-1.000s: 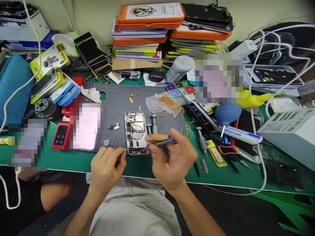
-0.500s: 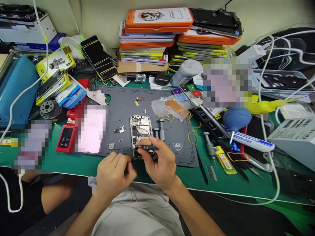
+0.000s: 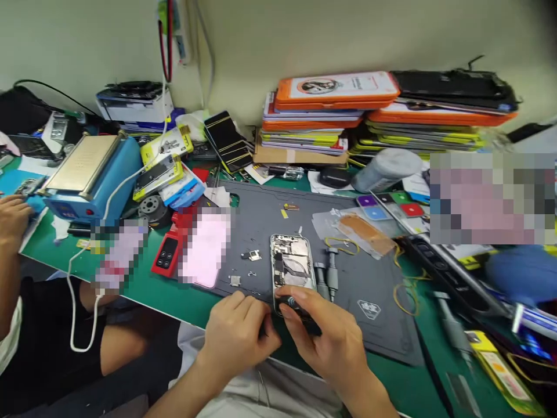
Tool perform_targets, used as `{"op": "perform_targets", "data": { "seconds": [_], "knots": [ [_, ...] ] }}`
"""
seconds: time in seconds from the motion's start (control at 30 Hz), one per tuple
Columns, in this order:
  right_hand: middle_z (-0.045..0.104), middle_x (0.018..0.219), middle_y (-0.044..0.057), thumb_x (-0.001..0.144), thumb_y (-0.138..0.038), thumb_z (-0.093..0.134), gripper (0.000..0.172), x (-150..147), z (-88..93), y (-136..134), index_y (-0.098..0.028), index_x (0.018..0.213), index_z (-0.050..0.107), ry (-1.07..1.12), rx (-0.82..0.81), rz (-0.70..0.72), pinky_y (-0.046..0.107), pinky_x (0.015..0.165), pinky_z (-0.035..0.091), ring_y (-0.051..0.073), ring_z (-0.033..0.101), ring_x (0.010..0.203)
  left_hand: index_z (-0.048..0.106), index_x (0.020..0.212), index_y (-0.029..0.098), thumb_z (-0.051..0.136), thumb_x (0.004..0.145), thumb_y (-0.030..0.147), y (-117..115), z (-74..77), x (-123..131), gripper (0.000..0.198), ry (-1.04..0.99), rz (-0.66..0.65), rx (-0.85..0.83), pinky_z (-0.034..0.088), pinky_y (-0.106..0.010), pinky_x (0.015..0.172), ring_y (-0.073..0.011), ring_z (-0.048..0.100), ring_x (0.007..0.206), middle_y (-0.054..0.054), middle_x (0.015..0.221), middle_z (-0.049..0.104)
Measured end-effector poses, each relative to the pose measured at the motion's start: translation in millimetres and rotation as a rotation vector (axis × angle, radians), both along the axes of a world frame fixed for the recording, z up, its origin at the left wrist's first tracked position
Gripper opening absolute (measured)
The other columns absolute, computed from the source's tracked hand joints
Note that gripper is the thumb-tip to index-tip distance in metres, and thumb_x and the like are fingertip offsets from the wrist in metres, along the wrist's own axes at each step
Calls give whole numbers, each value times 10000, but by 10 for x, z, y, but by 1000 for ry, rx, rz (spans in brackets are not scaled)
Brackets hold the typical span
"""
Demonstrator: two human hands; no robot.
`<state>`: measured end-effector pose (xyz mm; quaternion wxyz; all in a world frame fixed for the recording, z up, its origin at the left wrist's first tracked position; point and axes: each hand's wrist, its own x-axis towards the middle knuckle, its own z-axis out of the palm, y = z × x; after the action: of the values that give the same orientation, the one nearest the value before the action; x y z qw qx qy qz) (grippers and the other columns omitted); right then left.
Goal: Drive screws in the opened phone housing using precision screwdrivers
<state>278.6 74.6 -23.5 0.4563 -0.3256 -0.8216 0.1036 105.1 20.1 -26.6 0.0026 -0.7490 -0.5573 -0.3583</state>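
An opened phone lies on the dark grey work mat, its inner parts and pale frame exposed. My right hand reaches over the phone's lower end, thumb and forefinger drawn together around something dark that I cannot make out. Just left of the phone's bottom edge, my left hand is curled into a fist at the mat's front edge; whatever it may hold is hidden. Small metal phone parts lie on the mat to the left. Two grey screwdrivers rest close to the phone's right side.
Left of the mat are a red device with buttons and a blue machine with a metal top. Stacked orange boxes line the back. A dark pen-like tool lies at right. Another person's hand shows far left.
The view has swung left, so the bench appears shifted right and lower, and another person's arm now shows. Both hands remain around the phone's lower end.
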Motion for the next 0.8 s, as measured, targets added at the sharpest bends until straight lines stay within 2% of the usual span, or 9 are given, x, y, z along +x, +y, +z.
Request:
{"op": "perform_targets", "data": {
  "seconds": [0.17,0.33,0.4,0.57,0.63,0.8],
  "knots": [
    [854,889,16,1057,-125,709,375,-38,-12,-14,-258,1385,586,-49,94,-110,225,629,671,173,843,692,520,816,256,566,897,69,-22,-23,17,209,13,37,10,378,-375,557,-181,564,612,16,659,597],
    [849,849,-6,1018,-161,807,439,-11,-39,-27,-260,1386,588,-53,110,-184,234,591,667,182,827,626,508,801,258,585,875,85,-31,-37,17,203,36,25,14,363,-380,550,-183,569,609,13,656,591],
    [855,863,2,1013,-139,800,420,11,-47,-28,-262,1362,600,-46,93,-157,241,609,680,188,835,641,507,800,261,583,868,84,-33,-43,16,205,41,25,14,365,-384,551,-186,567,608,10,657,597],
    [876,1010,58,1017,-55,671,439,43,-49,-12,-261,1391,568,1,42,23,304,727,734,218,881,810,529,821,254,614,865,83,-42,-54,16,195,34,16,-5,391,-366,576,-179,576,621,15,678,618],
    [872,1047,70,1024,-67,632,454,41,-52,-8,-260,1425,542,20,15,41,330,727,742,225,883,839,535,825,250,611,865,80,-41,-54,19,190,28,15,1,392,-361,578,-175,568,620,17,687,629],
    [854,1035,74,1014,-79,708,453,28,-85,-16,-235,1412,560,38,0,-3,314,749,743,215,877,869,513,797,252,583,883,73,-24,-43,26,211,39,30,37,369,-354,571,-171,541,608,27,659,594]
  ]
}}
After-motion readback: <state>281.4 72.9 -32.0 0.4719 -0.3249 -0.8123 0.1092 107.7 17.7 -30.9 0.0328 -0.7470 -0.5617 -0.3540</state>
